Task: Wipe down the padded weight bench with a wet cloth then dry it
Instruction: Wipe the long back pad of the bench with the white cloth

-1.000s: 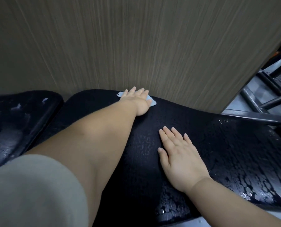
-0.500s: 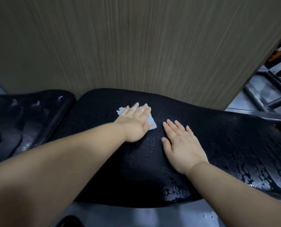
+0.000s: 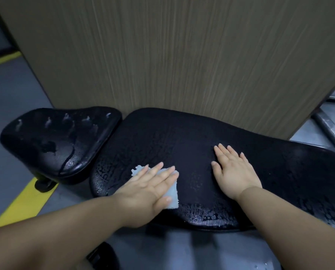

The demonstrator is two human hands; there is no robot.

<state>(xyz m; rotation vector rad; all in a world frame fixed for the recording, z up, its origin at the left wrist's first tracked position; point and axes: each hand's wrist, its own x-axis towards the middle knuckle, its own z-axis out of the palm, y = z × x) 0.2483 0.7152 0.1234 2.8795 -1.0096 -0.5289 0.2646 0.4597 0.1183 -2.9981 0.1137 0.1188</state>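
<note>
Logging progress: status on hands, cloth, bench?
Left hand flat, pressing cloth on bench pad, near edge. Right hand flat on pad. Pad wet, beaded; nothing obstructing.

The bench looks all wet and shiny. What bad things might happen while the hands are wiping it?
The right hand leans flat on the wet bench pad, so it might slip. The left hand presses the small cloth near the pad's near edge, where it could slide off onto the floor. The water beads along that edge and on the seat pad may get missed when drying.
</note>
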